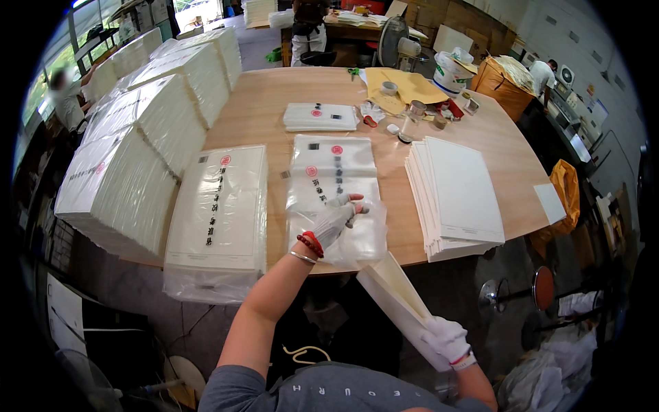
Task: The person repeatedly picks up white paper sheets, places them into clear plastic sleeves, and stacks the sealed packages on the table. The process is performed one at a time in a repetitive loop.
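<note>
My left hand [338, 221], in a white glove with bare fingertips, reaches over the near part of a pile of clear plastic bags [357, 165] printed with red seals and dark characters. Its fingers look apart, and loose clear film lies around and under them. In my gloved right hand [446, 338] is a stack of white paper sheets [401, 309], bowed lengthwise into a trough. The stack's far end tilts up to the table's front edge, beside the bags. To the right on the table lies a fanned pile of white sheets [463, 189].
Left of the bags is a pile of filled, sealed packs [218, 206]; beyond it rise tall wrapped stacks [123, 165]. Farther back lie a folded bag bundle [321, 117], yellow paper [405, 86], tape rolls [417, 108] and a white bucket [453, 72]. Other people stand at the room's edges.
</note>
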Tool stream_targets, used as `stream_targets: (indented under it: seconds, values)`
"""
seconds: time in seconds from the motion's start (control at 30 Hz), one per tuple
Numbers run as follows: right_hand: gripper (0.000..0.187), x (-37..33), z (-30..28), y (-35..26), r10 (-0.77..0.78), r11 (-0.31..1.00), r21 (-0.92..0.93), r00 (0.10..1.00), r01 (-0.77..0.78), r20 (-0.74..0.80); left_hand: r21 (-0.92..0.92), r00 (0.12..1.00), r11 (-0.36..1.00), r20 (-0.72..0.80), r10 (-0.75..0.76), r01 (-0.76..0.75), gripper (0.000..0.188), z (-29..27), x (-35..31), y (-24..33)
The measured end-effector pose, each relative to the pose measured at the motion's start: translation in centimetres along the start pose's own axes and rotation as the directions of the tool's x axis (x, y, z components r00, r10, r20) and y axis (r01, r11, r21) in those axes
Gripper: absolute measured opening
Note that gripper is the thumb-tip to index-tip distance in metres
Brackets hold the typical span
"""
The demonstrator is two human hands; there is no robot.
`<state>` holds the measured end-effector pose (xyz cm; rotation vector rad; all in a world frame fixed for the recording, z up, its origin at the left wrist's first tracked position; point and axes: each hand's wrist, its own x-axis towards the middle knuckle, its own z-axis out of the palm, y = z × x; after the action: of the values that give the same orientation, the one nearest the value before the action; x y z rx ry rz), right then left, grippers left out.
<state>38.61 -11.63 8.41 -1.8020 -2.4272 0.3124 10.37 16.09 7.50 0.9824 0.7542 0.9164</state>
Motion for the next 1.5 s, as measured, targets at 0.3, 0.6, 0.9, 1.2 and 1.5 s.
stream_targets:
  seconds: [0.3,0.6,0.9,1.2,1.5]
  values:
    - [0.024,4.5,-3.2,-2.4,0.057,0.994,0.107,0.902,-0.012,-0.429,-0.316,0.974,0.926,-0.022,-0.225,0.207,0.029,-2.4,1.2,-3.2]
    - [0.021,10.1,-0.2,-1.6,-0.068,0.997,0.019,0.995,0.069,-0.073,-0.069,0.969,0.998,-0.248,-0.004,-0.013,0.03,-4.5,1.4,-1.0]
    - [0.026,5.9,-6.5,-3.5,0.023,1.0,-0.018,0.996,-0.025,-0.092,0.119,0.999,0.992,-0.043,-0.026,0.031,0.033,-4.2,1.1,-0.1]
    - [0.024,15.2,0.5,-2.5,-0.02,1.0,-0.017,0.998,0.021,0.059,0.636,0.655,0.346,0.345,0.673,-0.69,0.035,3.0,-2.2,0.9]
    - [0.071,20.8,7.3,-0.6,0.234,0.97,0.193,0.792,-0.149,-0.564,0.857,0.887,0.368,0.193,0.42,-0.361,0.036,0.8,-4.3,-6.5]
